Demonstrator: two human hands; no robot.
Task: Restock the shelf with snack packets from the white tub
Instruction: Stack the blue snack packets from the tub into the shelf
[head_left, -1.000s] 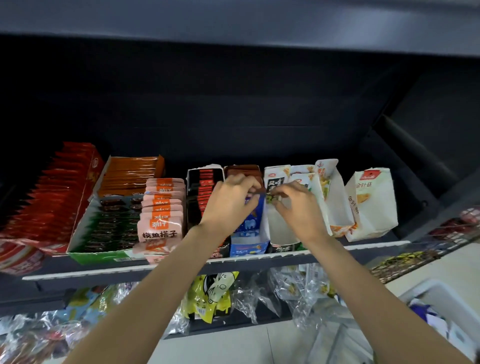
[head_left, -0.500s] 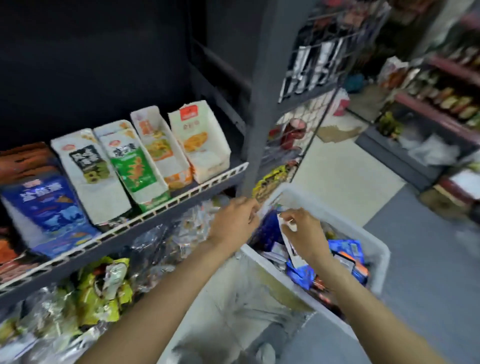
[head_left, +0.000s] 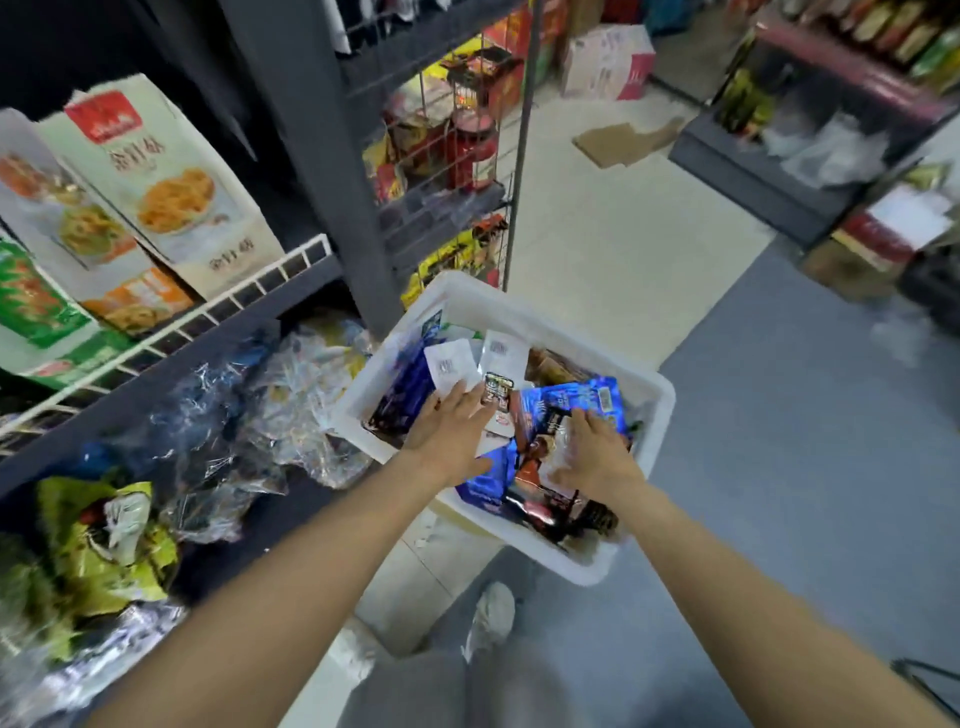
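The white tub (head_left: 524, 319) stands on the floor beside the shelf unit, full of mixed snack packets in blue, white and dark red. My left hand (head_left: 451, 431) lies flat over the packets at the tub's left side, fingers straight, touching a white packet (head_left: 451, 365). My right hand (head_left: 592, 457) rests with spread fingers on a blue and dark packet (head_left: 563, 410). A small dark packet (head_left: 497, 389) lies between the hands. The shelf (head_left: 208, 317) with its white wire front rail holds upright snack boxes (head_left: 156, 182) at upper left.
A lower shelf at left holds clear plastic bags (head_left: 260, 405) and yellow-green packets (head_left: 104, 540). A grey upright post (head_left: 322, 156) and a wire rack of red jars (head_left: 467, 140) stand behind the tub. Cardboard (head_left: 618, 140) lies on the aisle floor. My shoe (head_left: 491, 613) is below the tub.
My view swung from the shelf down to the tub. Both hands left the shelf boxes, dropped into the tub and now lie spread on the packets.
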